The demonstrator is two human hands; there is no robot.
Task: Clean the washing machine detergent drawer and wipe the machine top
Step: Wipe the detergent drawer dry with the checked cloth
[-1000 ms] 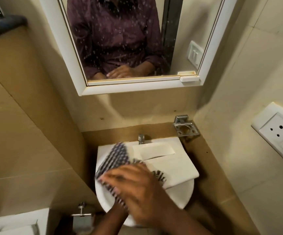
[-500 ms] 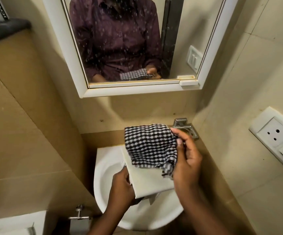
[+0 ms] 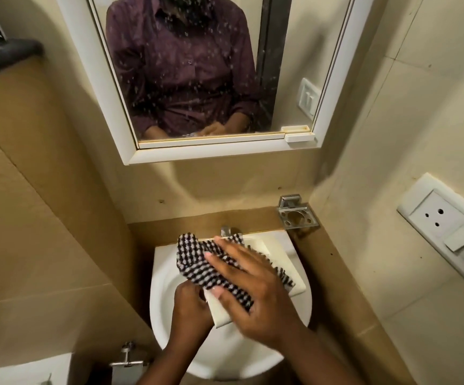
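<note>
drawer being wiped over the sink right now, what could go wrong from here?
1. The left hand grips only the near corner of the detergent drawer, which is laid across the sink; it could slip into the bowl.
2. The right hand presses the checked cloth with flat fingers; loose folds could drag off or catch the tap.

**Both hands low in the frame**

The left hand (image 3: 190, 307), lower centre, has curled fingers gripping. The right hand (image 3: 249, 290) lies just right of it, palm down, fingers straight and spread, pressing flat, forearm running toward the lower right corner.
</note>
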